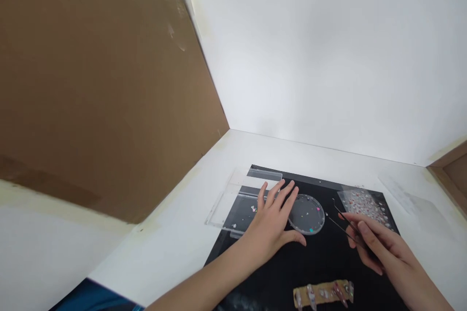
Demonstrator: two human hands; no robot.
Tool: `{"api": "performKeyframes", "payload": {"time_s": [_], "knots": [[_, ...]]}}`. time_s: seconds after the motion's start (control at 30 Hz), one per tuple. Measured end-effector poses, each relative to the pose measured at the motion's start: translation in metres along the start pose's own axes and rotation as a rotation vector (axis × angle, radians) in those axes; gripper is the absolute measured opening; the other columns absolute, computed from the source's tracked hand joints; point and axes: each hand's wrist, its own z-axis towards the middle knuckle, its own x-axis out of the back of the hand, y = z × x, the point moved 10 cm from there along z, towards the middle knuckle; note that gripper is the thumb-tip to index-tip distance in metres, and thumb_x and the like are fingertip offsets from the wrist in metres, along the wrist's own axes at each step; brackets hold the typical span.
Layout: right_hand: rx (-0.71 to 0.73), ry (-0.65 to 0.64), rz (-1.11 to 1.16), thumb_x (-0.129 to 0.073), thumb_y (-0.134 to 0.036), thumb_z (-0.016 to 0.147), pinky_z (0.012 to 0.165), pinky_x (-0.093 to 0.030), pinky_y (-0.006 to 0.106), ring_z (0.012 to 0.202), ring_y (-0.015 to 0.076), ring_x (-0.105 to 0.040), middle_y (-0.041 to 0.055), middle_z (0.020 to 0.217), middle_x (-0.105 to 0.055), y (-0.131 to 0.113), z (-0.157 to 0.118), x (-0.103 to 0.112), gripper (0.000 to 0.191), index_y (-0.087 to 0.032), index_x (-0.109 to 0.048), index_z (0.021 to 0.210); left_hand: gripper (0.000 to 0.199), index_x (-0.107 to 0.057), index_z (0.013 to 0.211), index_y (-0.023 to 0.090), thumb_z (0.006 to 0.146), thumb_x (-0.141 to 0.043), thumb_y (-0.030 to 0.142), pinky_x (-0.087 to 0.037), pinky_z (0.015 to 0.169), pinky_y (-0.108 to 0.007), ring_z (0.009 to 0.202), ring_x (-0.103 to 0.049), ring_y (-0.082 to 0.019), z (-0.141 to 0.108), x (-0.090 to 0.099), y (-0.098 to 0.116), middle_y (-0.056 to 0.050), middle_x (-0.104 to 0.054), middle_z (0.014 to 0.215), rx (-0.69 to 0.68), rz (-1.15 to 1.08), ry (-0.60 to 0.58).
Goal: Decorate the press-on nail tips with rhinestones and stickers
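Note:
My left hand (275,216) lies palm down with its fingers spread, over the right part of a clear plastic tray (219,204) and at the left rim of a round clear dish (306,216). A few small coloured bits lie in the dish. In my right hand (379,240) is a pair of dark tweezers (345,227), its tips apart just right of the dish, near a tiny pale bit. Behind that hand, a clear sheet covered in small gems (367,206) rests on the black mat (270,272).
A tan strip (321,293) bearing several shiny nail-shaped pieces lies at the mat's front. Clear plastic (419,206) is on the white surface at the right. A brown panel (109,82) stands at the left, a white wall (310,58) behind.

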Motion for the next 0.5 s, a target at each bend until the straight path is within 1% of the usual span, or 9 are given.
{"api": "performKeyframes", "payload": {"time_s": [0.07,0.13,0.17,0.2,0.27,0.33,0.37,0.4,0.5], "knots": [[0.031,-0.007,-0.02,-0.066,-0.091,0.09,0.046,-0.044,0.028,0.045,0.0093,-0.044,0.0064,0.076,-0.07,-0.005,0.002,0.001,0.077,-0.023,-0.087,0.119,0.123,-0.036,0.173,0.012,0.082,-0.082,0.08,-0.021,0.132,-0.084,0.167,-0.033,-0.05,0.002,-0.004,-0.004,-0.024,-0.042,0.176,0.065,-0.09,-0.054],[0.06,0.033,-0.018,-0.066,-0.09,0.091,0.046,-0.044,0.028,0.045,0.0089,-0.043,0.0061,0.076,-0.07,-0.009,0.003,0.006,0.075,-0.023,-0.086,0.118,0.128,-0.038,0.174,0.013,0.076,-0.092,0.074,-0.007,0.133,-0.085,0.17,-0.025,-0.051,0.002,-0.01,-0.01,-0.023,-0.038,0.178,0.156,-0.217,-0.131],[0.071,0.053,-0.017,-0.066,-0.089,0.091,0.046,-0.043,0.028,0.045,0.0091,-0.044,0.006,0.076,-0.07,-0.01,0.004,0.008,0.074,-0.023,-0.086,0.118,0.13,-0.038,0.174,0.015,0.073,-0.095,0.074,-0.001,0.133,-0.085,0.171,-0.02,-0.051,0.001,-0.011,-0.013,-0.022,-0.036,0.179,0.206,-0.3,-0.16],[0.077,0.063,-0.021,-0.067,-0.088,0.092,0.046,-0.043,0.027,0.045,0.0096,-0.045,0.0059,0.075,-0.07,-0.01,0.004,0.009,0.072,-0.023,-0.086,0.118,0.131,-0.039,0.174,0.017,0.072,-0.095,0.075,0.001,0.134,-0.083,0.172,-0.016,-0.05,0.0,-0.01,-0.016,-0.02,-0.034,0.18,0.255,-0.397,-0.172],[0.091,0.081,-0.031,-0.067,-0.087,0.092,0.046,-0.044,0.027,0.046,0.0103,-0.047,0.0058,0.075,-0.07,-0.01,0.005,0.013,0.071,-0.023,-0.086,0.117,0.12,-0.042,0.174,0.024,0.08,-0.086,0.083,-0.006,0.137,-0.079,0.174,-0.009,-0.046,-0.003,-0.003,-0.02,-0.016,-0.03,0.183,0.333,-0.624,-0.139],[0.089,0.068,-0.044,-0.067,-0.087,0.092,0.048,-0.046,0.028,0.047,0.0108,-0.048,0.0057,0.074,-0.069,-0.008,0.006,0.014,0.072,-0.023,-0.086,0.119,0.099,-0.047,0.171,0.03,0.093,-0.069,0.087,-0.018,0.141,-0.07,0.175,-0.013,-0.038,-0.004,0.007,-0.023,-0.01,-0.031,0.184,0.381,-0.874,-0.079],[0.083,0.054,-0.048,-0.067,-0.086,0.093,0.049,-0.047,0.029,0.047,0.0112,-0.049,0.0055,0.074,-0.069,-0.006,0.007,0.014,0.072,-0.023,-0.086,0.121,0.09,-0.051,0.169,0.032,0.098,-0.063,0.086,-0.022,0.141,-0.064,0.174,-0.021,-0.034,-0.004,0.01,-0.023,-0.007,-0.034,0.183,0.397,-1.0,-0.061],[0.079,0.05,-0.049,-0.067,-0.086,0.094,0.05,-0.048,0.029,0.048,0.0115,-0.05,0.0052,0.074,-0.069,-0.005,0.007,0.015,0.071,-0.023,-0.086,0.124,0.083,-0.054,0.166,0.033,0.101,-0.061,0.084,-0.027,0.142,-0.059,0.172,-0.029,-0.031,-0.004,0.012,-0.021,-0.006,-0.038,0.181,0.41,-1.127,-0.057],[0.067,0.06,-0.052,-0.066,-0.087,0.093,0.049,-0.048,0.029,0.049,0.0125,-0.05,0.0036,0.07,-0.066,-0.001,0.008,0.017,0.074,-0.023,-0.085,0.125,0.066,-0.066,0.155,0.034,0.102,-0.072,0.074,-0.041,0.137,-0.048,0.161,-0.05,-0.026,0.0,0.013,-0.016,-0.004,-0.057,0.169,0.429,-1.468,-0.05]]}}
